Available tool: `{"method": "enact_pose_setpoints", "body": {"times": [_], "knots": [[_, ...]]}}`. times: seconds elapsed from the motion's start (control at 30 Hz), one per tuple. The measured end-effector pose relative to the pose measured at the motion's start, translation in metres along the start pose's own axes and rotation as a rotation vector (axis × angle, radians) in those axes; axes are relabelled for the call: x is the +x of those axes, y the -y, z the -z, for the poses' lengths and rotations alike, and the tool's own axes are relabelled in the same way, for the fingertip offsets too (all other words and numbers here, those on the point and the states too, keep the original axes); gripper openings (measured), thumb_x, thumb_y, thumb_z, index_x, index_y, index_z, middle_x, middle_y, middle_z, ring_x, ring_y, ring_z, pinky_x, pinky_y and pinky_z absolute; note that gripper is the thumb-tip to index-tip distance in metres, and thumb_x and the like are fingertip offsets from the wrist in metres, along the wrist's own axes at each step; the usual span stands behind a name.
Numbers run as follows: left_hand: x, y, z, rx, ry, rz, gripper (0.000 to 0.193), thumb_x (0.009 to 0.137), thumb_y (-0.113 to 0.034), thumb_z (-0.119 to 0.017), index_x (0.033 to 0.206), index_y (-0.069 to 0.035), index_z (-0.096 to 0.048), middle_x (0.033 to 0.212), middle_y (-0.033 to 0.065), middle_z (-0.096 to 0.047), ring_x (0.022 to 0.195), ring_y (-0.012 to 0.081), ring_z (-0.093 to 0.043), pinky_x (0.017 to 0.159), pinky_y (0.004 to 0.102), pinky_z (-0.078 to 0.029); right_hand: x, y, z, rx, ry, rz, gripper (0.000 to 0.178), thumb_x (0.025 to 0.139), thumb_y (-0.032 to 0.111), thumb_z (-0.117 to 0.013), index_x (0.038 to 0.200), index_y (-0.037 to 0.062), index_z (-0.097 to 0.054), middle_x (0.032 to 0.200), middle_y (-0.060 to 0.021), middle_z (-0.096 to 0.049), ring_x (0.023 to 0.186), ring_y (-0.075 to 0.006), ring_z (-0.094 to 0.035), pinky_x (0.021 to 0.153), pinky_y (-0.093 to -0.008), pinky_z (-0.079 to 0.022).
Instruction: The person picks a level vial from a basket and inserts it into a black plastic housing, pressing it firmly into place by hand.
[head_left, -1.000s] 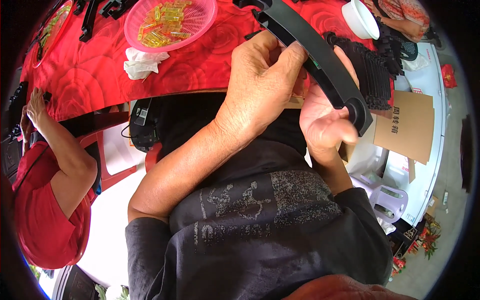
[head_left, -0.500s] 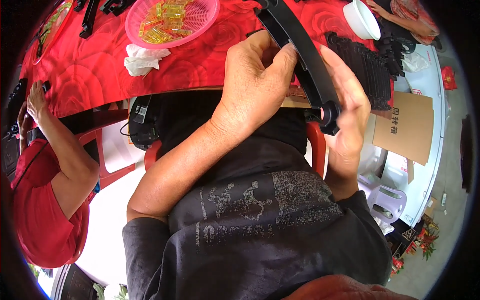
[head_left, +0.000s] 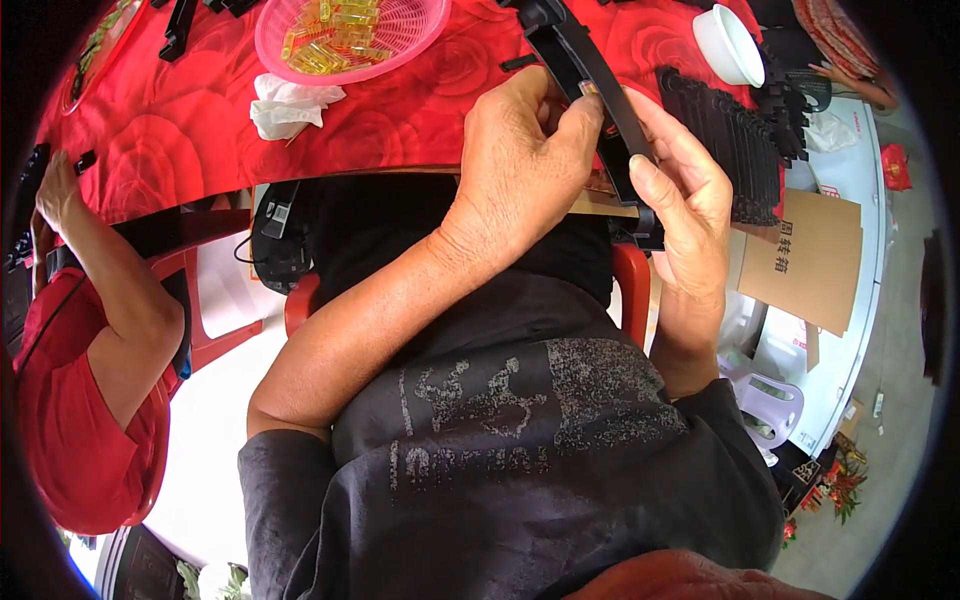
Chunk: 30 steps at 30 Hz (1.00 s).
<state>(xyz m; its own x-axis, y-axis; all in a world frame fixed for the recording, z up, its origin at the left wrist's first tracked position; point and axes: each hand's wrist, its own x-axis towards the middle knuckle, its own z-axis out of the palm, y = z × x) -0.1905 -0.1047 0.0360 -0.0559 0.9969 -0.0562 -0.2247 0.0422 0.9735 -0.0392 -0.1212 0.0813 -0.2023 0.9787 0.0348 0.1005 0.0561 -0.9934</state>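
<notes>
A long, curved black plastic part (head_left: 612, 115) with a hollow channel is held up over the table edge, slanting from upper left to lower right. My right hand (head_left: 690, 205) grips it from the right, fingers behind it and thumb on its lower part. On its left, my left hand (head_left: 530, 150) is closed in a pinch, thumb tip at the channel. A tiny pale and yellowish thing (head_left: 588, 88) shows at that thumb tip, too small and covered to name. A pink plastic basket (head_left: 268, 45) holds several clear yellow vials (head_left: 345, 30).
A crumpled white tissue (head_left: 288, 108) lies on the red rose-patterned tablecloth (head_left: 400, 120). To the right are a stack of black parts (head_left: 715, 140), a white bowl (head_left: 728, 48) and a cardboard box (head_left: 800, 255). A person in red (head_left: 90, 400) sits at the left; another sits at the far right.
The black part has turned slightly in my hands. My right thumb has come round onto its front at the lower part. My left hand has shifted a little to the right.
</notes>
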Motion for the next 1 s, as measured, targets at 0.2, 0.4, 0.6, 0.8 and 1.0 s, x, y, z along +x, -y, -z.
{"method": "enact_pose_setpoints", "body": {"times": [0.2, 0.4, 0.6, 0.8, 1.0], "knots": [[-0.004, -0.006, 0.013, 0.058, 0.026, -0.018, 0.020, 0.091, -0.015, -0.062, 0.091, 0.006, -0.063, 0.068, -0.0015, -0.059, 0.059, 0.0018, -0.049, 0.050, 0.0209, -0.039, -0.002, -0.009, -0.006, 0.132, 0.001, -0.007, 0.051, 0.088, 0.002, -0.067, 0.135, -0.0084, -0.050, 0.128, -0.0172, -0.060, 0.115, -0.0172, -0.059, 0.098, -0.0268, -0.046], [-0.009, -0.013, 0.021, 0.220, 0.013, -0.114, 0.023, 0.082, -0.017, -0.059, 0.073, 0.004, -0.059, 0.054, 0.0153, -0.061, 0.053, 0.0276, -0.066, 0.055, 0.0384, -0.051, -0.005, -0.017, -0.011, 0.250, -0.005, -0.018, 0.052, 0.087, 0.001, -0.066, 0.134, -0.0097, -0.049, 0.127, -0.0176, -0.061, 0.115, -0.0173, -0.059, 0.100, -0.0272, -0.045], [-0.009, -0.015, 0.019, 0.308, -0.022, -0.122, 0.022, 0.080, -0.018, -0.059, 0.074, 0.003, -0.058, 0.053, 0.0170, -0.059, 0.053, 0.0338, -0.064, 0.057, 0.0426, -0.052, -0.005, -0.023, -0.010, 0.315, 0.015, -0.022, 0.050, 0.088, 0.000, -0.065, 0.135, -0.0100, -0.048, 0.126, -0.0171, -0.061, 0.113, -0.0166, -0.060, 0.100, -0.0281, -0.045], [-0.005, -0.003, 0.008, 0.307, -0.064, -0.160, 0.022, 0.080, -0.018, -0.060, 0.074, 0.002, -0.058, 0.051, 0.0169, -0.057, 0.052, 0.0367, -0.062, 0.055, 0.0458, -0.051, -0.004, -0.024, -0.006, 0.293, 0.003, -0.036, 0.050, 0.089, 0.000, -0.064, 0.135, -0.0094, -0.048, 0.126, -0.0159, -0.061, 0.111, -0.0160, -0.061, 0.099, -0.0278, -0.046], [0.002, 0.012, 0.002, 0.301, -0.082, -0.204, 0.022, 0.080, -0.017, -0.060, 0.073, 0.003, -0.055, 0.060, 0.0208, -0.059, 0.060, 0.0392, -0.063, 0.058, 0.0473, -0.050, -0.001, -0.029, -0.005, 0.305, 0.017, -0.059, 0.051, 0.090, 0.002, -0.064, 0.137, -0.0091, -0.046, 0.129, -0.0164, -0.060, 0.112, -0.0158, -0.060, 0.100, -0.0280, -0.046]]}}
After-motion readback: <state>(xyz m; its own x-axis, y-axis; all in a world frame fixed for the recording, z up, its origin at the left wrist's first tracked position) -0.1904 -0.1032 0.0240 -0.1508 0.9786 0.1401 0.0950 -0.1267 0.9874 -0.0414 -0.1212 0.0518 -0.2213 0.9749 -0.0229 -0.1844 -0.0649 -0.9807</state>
